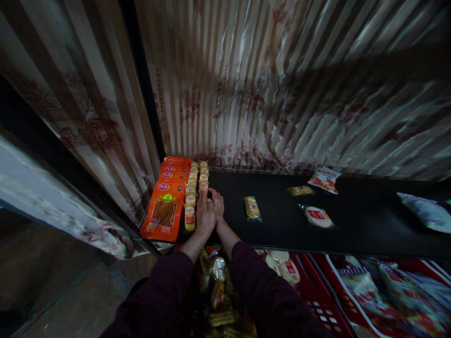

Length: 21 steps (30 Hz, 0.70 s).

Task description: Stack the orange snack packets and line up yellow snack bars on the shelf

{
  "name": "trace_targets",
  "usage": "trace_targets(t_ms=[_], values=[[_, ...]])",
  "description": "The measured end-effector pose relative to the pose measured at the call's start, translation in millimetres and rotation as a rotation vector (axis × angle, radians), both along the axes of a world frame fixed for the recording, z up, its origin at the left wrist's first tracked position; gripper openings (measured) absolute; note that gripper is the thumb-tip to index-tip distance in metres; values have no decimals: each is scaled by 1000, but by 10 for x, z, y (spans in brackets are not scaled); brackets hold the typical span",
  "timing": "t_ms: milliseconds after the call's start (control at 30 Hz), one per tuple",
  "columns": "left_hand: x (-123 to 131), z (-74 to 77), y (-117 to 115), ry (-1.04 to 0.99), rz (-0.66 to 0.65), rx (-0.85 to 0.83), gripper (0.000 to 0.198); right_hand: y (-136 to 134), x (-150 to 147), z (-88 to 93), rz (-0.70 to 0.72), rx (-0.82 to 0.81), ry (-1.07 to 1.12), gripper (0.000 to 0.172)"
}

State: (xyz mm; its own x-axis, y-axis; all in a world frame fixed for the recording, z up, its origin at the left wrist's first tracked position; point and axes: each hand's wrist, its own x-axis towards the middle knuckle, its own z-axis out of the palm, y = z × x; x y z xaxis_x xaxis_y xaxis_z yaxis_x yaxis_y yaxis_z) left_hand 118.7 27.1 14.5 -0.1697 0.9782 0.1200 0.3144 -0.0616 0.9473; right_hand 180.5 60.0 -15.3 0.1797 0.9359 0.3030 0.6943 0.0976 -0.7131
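Note:
Close together at the near end of a row of small yellow snack packets [203, 176] are my left hand [206, 212] and my right hand [217, 204]. The fingers of both point forward, bent and pressed together. Whatever lies under or between them is hidden. Just left of my left hand runs another row of yellow snack packets [190, 199], with a red label on the nearest one. Beyond it, orange snack bags [164, 209] overlap in a column at the left end of the black shelf [275, 234].
Right of my hands lie a yellow packet [252, 208], another packet [300, 190], a round white cracker packet [318, 216], a red-and-white bag [324, 179] and a blue-white bag [424, 211]. Below are red baskets [313, 281] with packaged snacks. A black post [141, 70] and striped sheeting [225, 94] border the shelf.

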Motion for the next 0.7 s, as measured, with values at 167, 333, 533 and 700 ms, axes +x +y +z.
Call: trace_targets(t_ms=[167,333,533,700], values=[[-15,63,-36,14,-27,-36,48,60,-8,6,2,3,-14,40],[-24,58,-16,25,-37,-36,50,104,7,3,41,-8,-16,40],[11,-13,-14,60,-13,-18,51,95,72,-11,61,14,24,40],[21,-14,-38,64,-17,-30,52,116,106,-28,76,21,82,44]])
